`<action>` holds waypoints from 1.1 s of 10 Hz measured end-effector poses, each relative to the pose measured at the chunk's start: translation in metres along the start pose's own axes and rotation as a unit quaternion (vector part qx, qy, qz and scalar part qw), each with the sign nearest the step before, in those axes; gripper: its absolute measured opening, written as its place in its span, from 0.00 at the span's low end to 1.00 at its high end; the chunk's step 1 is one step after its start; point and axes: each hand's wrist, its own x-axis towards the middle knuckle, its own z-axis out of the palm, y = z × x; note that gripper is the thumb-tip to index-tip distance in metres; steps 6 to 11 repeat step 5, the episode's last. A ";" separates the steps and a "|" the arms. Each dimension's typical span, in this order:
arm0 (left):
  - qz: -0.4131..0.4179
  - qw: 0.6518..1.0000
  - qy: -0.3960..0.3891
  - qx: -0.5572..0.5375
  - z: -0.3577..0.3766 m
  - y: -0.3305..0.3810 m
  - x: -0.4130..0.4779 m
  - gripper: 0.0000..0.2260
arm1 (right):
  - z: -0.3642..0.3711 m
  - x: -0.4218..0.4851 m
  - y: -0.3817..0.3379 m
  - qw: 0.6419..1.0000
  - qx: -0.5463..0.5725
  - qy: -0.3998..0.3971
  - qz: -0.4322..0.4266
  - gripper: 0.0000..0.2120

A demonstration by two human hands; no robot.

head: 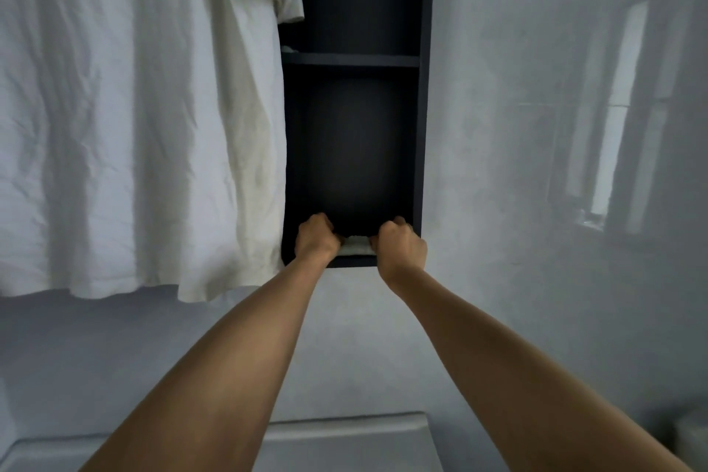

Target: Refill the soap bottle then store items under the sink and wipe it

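Dark blue-black board makes up the open shelf unit (423, 126), a tall narrow box fixed to the pale grey wall (517, 165). 1 cross board (352, 60) divides it into 2 visible compartments, an upper and a lower.

On the floor of the lower compartment, at its front edge, lies a folded white cloth (356, 246). Only a short strip of it shows, between the 2 hands. The left hand (316, 239) is at the cloth's left end, just inside the unit's left wall, with its fingers curled tight round the fabric and its knuckles turned up. The right hand (400, 245) is at the cloth's right end, just inside the unit's right wall, likewise closed in a fist on the fabric. Both bare forearms reach up to the unit from below.

Left of the unit hangs a creased white T-shirt (134, 107); its hem falls a little below the unit's base, and 1 sleeve overlaps the unit's upper left edge. A small pale thing (288, 49) sits on the cross board at its left end, too little of it showing to tell what it is. Right of the unit the wall carries a blurred reflection of a window (620, 119). Well below the unit, between the forearms, is the top of a white fixture (344, 437).
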 end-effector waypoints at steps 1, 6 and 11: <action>0.011 1.000 0.023 -0.004 -0.005 0.001 -0.007 0.13 | -0.001 -0.007 0.005 0.999 -0.005 0.028 -0.027 0.12; 0.080 0.987 0.022 -0.140 -0.033 0.051 -0.022 0.20 | -0.062 -0.006 0.020 0.976 0.101 0.189 0.037 0.19; 0.080 0.987 0.022 -0.140 -0.033 0.051 -0.022 0.20 | -0.062 -0.006 0.020 0.976 0.101 0.189 0.037 0.19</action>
